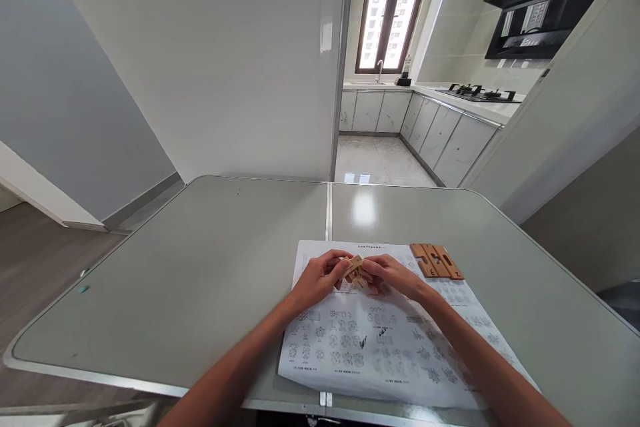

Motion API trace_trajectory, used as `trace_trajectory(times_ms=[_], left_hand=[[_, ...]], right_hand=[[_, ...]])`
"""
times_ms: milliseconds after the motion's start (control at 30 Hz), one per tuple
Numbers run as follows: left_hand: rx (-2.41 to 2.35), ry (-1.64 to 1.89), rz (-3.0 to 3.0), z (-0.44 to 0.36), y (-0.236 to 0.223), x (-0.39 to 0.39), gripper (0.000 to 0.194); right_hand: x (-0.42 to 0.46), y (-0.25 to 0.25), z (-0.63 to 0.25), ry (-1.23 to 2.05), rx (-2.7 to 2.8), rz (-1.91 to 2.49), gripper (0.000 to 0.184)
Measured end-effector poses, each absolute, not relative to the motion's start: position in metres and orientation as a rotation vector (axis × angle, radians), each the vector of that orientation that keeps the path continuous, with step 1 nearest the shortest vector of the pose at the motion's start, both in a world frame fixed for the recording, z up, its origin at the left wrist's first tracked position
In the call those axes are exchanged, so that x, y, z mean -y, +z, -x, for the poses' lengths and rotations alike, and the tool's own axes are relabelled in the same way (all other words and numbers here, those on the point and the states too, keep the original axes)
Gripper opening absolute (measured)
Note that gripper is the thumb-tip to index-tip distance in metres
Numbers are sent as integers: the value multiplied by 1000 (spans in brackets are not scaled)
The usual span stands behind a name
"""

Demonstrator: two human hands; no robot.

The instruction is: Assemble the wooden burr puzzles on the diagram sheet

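Observation:
Both my hands meet over a printed instruction sheet (pixel 380 340) on the grey folding table (pixel 200 280). My left hand (pixel 318 278) and my right hand (pixel 393 275) are both closed on a small cluster of notched wooden puzzle pieces (pixel 356 269) held just above the paper. Fingers of both hands pinch the cluster from either side. A few more flat wooden pieces (pixel 436 261) lie side by side on the sheet's far right corner, a short way beyond my right hand.
The table has a centre seam (pixel 327 213) and metal rim. Behind it stands a white wall panel (pixel 225 60). To the right, an open doorway leads into a kitchen with cabinets (pixel 440 133), a gas hob (pixel 475 92) and a window (pixel 393 7).

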State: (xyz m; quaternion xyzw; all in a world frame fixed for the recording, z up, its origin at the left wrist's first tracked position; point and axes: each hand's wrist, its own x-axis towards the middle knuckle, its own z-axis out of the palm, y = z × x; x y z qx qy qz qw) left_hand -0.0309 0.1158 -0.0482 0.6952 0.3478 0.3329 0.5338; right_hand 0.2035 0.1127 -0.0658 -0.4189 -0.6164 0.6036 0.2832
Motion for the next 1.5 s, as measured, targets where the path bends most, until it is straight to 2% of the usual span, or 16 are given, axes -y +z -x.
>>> trace_trajectory(times_ms=[567,767,800,900,933,1100,1367,1500], left_hand=[[-846,725,-1789,26,-46,-113,46],[-880,794,-1844,27,-47,-110,45],[-862,802,-1860,27,-47,-110,49],[-853,827,-1919,26,-48,-108,77],[-865,839,-1933,25,-49,-109,79],[-867,907,-2006,24,-50,-111,63],[-788,918,-1963,26,-52,-112,67],[-775,955,-1881,26,-52,-112,63]], right_hand=[[-109,-65,-196,1571,1754,1177,56],[-108,-65,-192,1731,1455,1070,61],[-108,-65,-192,1743,1410,1039,62],[-108,-65,-190,1778,1348,971,62],[-108,-66,-189,1793,1340,970,61],[-106,-74,-183,1818,1337,1012,65],[-100,-67,-186,1648,1555,1077,75],[-102,-64,-188,1376,1611,1080,60]])
